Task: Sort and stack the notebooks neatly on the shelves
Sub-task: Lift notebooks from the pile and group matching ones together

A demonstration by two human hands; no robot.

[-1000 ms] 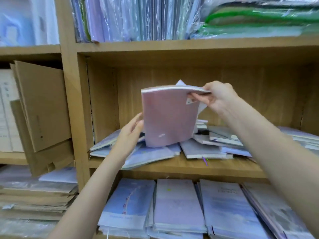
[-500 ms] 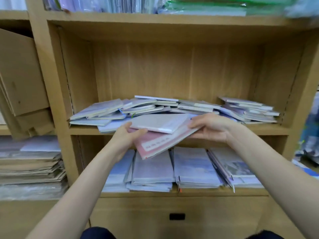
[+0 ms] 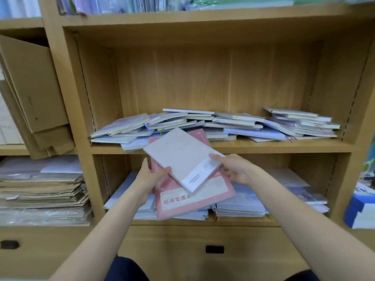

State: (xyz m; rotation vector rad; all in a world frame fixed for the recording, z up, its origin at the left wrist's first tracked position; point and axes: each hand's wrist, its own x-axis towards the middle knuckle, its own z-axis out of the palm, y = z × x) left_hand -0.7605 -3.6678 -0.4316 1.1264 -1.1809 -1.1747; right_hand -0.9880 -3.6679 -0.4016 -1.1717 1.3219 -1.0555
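Pink notebook (image 3: pixel 188 199) under grey notebook (image 3: pixel 182 159), between both hands (image 3: pixel 151 177).

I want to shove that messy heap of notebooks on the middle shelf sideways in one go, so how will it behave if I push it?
The heap of notebooks lies loose, fanned and overlapping, so it would probably slide apart rather than move as one block. The covers look smooth, perhaps slippery. Some at the front left overhang the shelf edge and could drop off.

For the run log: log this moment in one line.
left hand: holds pink notebook | right hand: holds pale notebook on top | before shelf
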